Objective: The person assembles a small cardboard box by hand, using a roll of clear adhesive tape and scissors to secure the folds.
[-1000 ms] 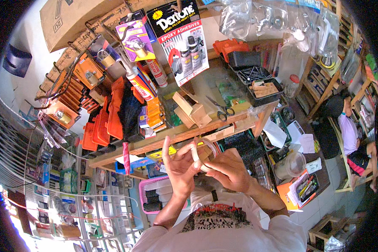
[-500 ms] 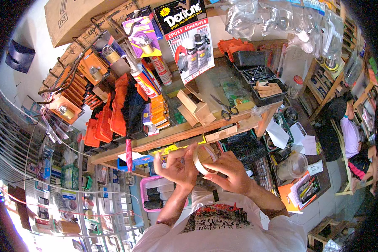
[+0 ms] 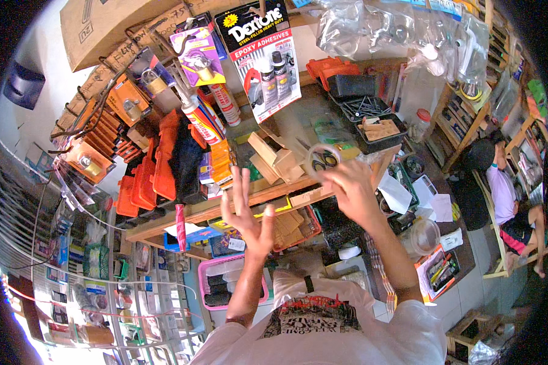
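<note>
My right hand (image 3: 351, 190) reaches out over the counter's front edge. Its fingers grip the near side of a roll of tape (image 3: 311, 164), a pale narrow ring. Through the ring, the black handles of the scissors (image 3: 329, 159) show on the glass counter. My left hand (image 3: 249, 226) is raised in front of the counter with fingers spread and nothing in it. Left of the tape, a small open wooden box (image 3: 278, 157) rests on the counter, close beyond my left fingertips.
A black case (image 3: 371, 109) of screws and wood pieces stands at the counter's back right. Orange-lidded cases (image 3: 143, 188) and a caulk tube (image 3: 201, 118) crowd the left. Carded adhesive (image 3: 268, 76) hangs above. Below sits a pink basket (image 3: 202, 283). Another person (image 3: 504, 188) sits far right.
My hands have parted. The right one has carried the tape roll forward and right, over the scissors. The left has let go of the tape and spread its fingers.
</note>
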Action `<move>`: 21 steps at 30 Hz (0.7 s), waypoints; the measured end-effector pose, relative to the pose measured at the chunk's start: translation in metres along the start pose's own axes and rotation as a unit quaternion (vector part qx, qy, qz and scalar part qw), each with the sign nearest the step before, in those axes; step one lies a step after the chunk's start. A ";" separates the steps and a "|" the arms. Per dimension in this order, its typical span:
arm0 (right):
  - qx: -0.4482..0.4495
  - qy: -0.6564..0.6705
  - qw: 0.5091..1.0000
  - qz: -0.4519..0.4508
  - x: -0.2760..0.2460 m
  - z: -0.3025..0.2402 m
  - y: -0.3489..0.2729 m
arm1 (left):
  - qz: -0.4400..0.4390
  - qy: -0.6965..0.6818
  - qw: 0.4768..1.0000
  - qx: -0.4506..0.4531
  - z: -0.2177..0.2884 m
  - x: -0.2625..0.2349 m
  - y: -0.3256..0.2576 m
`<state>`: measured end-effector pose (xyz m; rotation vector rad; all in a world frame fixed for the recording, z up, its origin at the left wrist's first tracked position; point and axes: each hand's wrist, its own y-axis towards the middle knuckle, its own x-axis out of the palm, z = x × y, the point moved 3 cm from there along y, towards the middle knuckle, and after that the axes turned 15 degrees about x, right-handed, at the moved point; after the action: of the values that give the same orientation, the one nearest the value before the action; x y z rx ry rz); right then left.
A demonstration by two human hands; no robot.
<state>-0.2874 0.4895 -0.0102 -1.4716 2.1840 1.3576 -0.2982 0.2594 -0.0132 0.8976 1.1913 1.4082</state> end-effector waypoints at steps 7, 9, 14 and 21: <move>-0.022 -0.097 0.995 -0.013 0.037 0.069 0.034 | 0.044 -0.291 0.894 -0.337 -0.006 -0.008 -0.021; -0.019 -0.088 0.996 -0.025 0.041 0.073 0.036 | 0.022 -0.344 0.864 -0.367 -0.005 -0.008 -0.022; -0.003 -0.010 1.000 0.000 0.015 0.025 0.038 | -0.016 -0.384 0.842 -0.378 0.005 -0.016 -0.015; 0.246 0.460 0.833 -0.187 0.034 -0.025 0.017 | -0.022 -0.426 0.816 -0.389 0.014 -0.003 -0.007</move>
<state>-0.3104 0.4504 -0.0061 -2.4021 2.1913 -0.1453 -0.2828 0.2587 -0.0169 0.7386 -0.0768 1.0786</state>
